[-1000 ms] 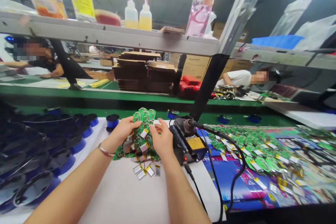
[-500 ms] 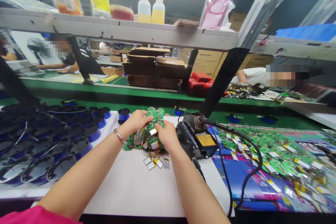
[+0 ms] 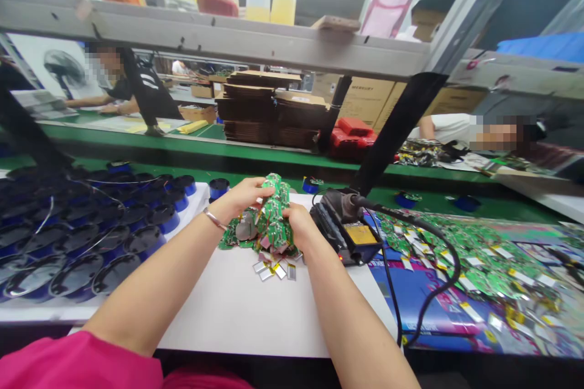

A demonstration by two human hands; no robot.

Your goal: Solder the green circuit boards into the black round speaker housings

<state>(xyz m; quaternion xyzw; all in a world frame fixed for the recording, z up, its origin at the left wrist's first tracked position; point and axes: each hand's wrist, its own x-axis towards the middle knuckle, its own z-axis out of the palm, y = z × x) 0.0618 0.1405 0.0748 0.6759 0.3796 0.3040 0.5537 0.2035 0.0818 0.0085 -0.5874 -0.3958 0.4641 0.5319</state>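
Note:
A bunch of green circuit boards with small silver battery cells on wires is held upright between both hands over the white tabletop. My left hand grips the bunch at its top left, fingers curled round the boards. My right hand is closed on the bunch's lower right side. A few loose silver cells lie on the table just below. More green boards lie flat under my left wrist.
A black soldering station with a cable stands right of my hands. Many green boards cover the right side. Dark round blue-rimmed parts fill the left. A green conveyor, stacked cartons and other people lie beyond.
Both hands have gathered the bunch of boards more tightly and tipped it upright; the view has shifted down and left, with my pink sleeve showing at the bottom.

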